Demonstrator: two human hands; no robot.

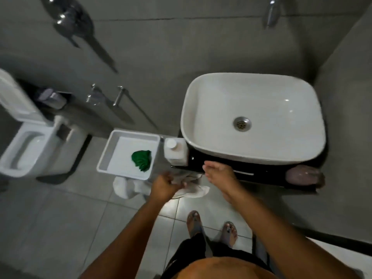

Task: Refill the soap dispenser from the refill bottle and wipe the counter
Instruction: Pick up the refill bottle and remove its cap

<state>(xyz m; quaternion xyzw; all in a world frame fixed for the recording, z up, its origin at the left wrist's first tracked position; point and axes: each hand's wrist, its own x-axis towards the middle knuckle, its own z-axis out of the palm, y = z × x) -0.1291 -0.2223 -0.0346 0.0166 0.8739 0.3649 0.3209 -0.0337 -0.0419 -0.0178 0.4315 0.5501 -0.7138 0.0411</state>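
A white refill bottle (176, 151) with a white cap stands on the left end of the black counter (223, 163), beside the white basin (207, 91). My left hand (163, 185) is closed on a crumpled whitish cloth (191, 188) just below the counter's front edge. My right hand (218, 173) lies flat with fingers spread on the counter's front edge, holding nothing. A pinkish translucent object (304, 175) rests at the counter's right end; I cannot tell what it is.
A white bin (104, 152) holding something green (142, 159) stands left of the counter, with a white bag (126, 187) below it. A toilet (26, 146) sits at far left. A towel rail (120, 95) and wall tap (272, 11) are on the wall.
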